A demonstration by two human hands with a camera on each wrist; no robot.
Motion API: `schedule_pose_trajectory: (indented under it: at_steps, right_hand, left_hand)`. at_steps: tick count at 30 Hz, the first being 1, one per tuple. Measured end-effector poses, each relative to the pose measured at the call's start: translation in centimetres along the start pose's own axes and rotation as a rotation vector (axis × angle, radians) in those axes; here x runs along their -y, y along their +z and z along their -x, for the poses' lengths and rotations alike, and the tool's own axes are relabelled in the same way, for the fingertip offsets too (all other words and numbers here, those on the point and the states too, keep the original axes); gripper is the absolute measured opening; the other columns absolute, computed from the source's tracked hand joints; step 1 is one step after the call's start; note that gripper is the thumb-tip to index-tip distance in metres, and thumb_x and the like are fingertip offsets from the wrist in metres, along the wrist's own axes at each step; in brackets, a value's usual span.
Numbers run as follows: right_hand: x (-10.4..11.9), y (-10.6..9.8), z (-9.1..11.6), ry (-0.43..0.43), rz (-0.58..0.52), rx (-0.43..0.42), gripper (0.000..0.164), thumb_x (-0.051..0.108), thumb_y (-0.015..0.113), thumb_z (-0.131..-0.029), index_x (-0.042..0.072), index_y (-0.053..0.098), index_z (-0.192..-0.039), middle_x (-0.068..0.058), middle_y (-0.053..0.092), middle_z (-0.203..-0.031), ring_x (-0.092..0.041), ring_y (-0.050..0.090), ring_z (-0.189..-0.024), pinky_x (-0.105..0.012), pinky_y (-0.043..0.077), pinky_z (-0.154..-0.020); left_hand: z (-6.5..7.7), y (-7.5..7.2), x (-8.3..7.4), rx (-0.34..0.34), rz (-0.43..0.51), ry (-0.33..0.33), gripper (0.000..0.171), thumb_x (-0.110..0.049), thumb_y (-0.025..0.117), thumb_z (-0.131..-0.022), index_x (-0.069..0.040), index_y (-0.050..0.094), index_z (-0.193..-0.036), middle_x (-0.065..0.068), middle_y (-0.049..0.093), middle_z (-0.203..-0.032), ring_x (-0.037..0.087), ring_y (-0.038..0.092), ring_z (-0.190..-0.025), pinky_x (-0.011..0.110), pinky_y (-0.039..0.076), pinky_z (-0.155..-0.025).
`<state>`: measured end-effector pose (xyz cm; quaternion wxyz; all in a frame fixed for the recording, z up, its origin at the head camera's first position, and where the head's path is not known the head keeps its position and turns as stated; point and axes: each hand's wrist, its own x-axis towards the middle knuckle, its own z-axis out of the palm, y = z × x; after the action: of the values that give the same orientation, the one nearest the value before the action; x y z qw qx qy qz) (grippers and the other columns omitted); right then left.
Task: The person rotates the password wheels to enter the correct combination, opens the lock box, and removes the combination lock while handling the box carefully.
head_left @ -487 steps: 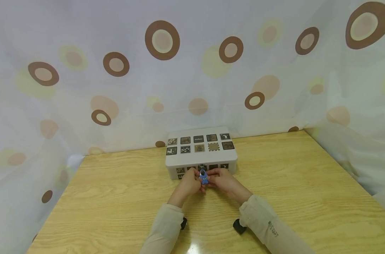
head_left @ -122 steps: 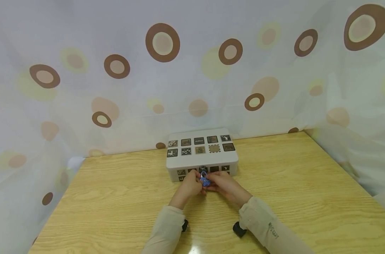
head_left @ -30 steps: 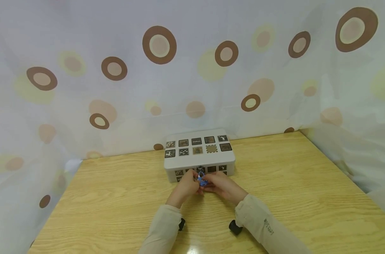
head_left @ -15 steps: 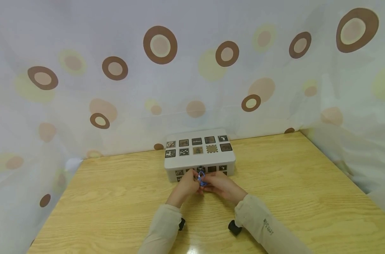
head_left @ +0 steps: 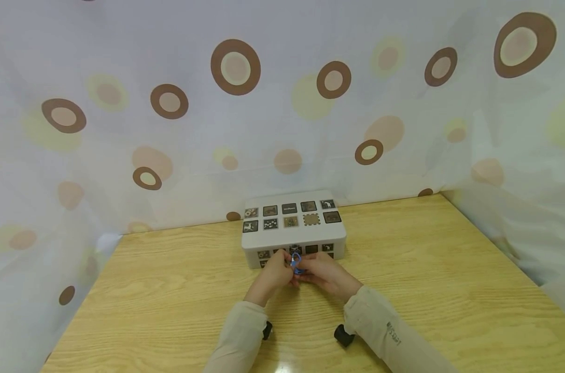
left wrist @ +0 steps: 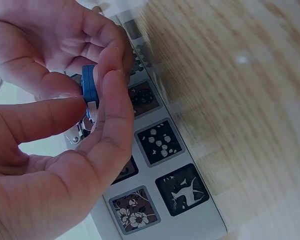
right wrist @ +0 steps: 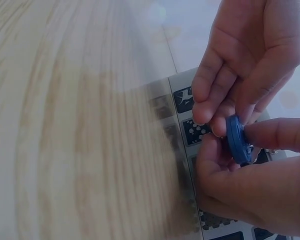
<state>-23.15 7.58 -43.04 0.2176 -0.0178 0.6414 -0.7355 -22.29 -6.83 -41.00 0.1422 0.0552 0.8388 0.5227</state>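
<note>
While the left hand (head_left: 274, 273) and right hand (head_left: 328, 273), both curled nearly closed, pinch the lock (right wrist: 235, 140) just before the box (head_left: 284, 238), the step seems to be working it, and the next move likely calls for a steady hold and fine touch.

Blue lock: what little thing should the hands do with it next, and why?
Perhaps give the blue lock a gentle tug to see if it opens: the left hand and right hand both pinch it, at the front of the closed white box.
</note>
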Motion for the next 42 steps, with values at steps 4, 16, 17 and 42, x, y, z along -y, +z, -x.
schedule_pose_trajectory:
  at_steps: [4, 16, 17, 42]
  right_hand:
    - [-0.12, 0.05, -0.09, 0.003, -0.015, -0.013, 0.026, -0.002, 0.048, -0.095, -0.021, 0.054, -0.111, -0.010, 0.060, -0.092, -0.012, 0.060, -0.076, -0.023, 0.053, -0.072]
    - [-0.38, -0.13, -0.26, 0.011, -0.044, -0.033, 0.026, 0.001, 0.047, -0.094, -0.019, 0.055, -0.108, -0.009, 0.061, -0.086, -0.013, 0.062, -0.075, -0.024, 0.054, -0.072]
    - [-0.35, -0.10, -0.25, 0.011, -0.037, -0.031, 0.026, 0.002, 0.048, -0.095, -0.020, 0.055, -0.108, -0.009, 0.061, -0.086, -0.012, 0.062, -0.074, -0.024, 0.054, -0.072]
    - [-0.45, -0.30, -0.09, -0.028, -0.052, 0.019, 0.023, 0.004, 0.051, -0.092, -0.016, 0.059, -0.100, -0.011, 0.060, -0.089, -0.014, 0.061, -0.078, -0.026, 0.054, -0.076]
  left_hand:
    - [-0.01, 0.02, 0.10, 0.001, 0.007, -0.013, 0.021, 0.015, 0.045, -0.088, 0.006, 0.045, -0.107, 0.016, 0.061, -0.068, 0.035, 0.068, -0.069, 0.038, 0.054, -0.062]
    - [0.14, 0.02, 0.01, -0.006, 0.032, -0.014, 0.024, 0.015, 0.043, -0.088, 0.009, 0.045, -0.111, 0.017, 0.057, -0.071, 0.039, 0.068, -0.072, 0.039, 0.056, -0.064]
    - [0.12, 0.03, 0.02, -0.004, 0.030, -0.014, 0.024, 0.015, 0.043, -0.088, 0.009, 0.045, -0.111, 0.017, 0.058, -0.071, 0.039, 0.068, -0.072, 0.039, 0.056, -0.064]
    - [-0.11, 0.25, 0.32, -0.007, 0.055, -0.023, 0.024, 0.017, 0.044, -0.087, 0.007, 0.044, -0.108, 0.014, 0.057, -0.069, 0.032, 0.067, -0.066, 0.038, 0.056, -0.064]
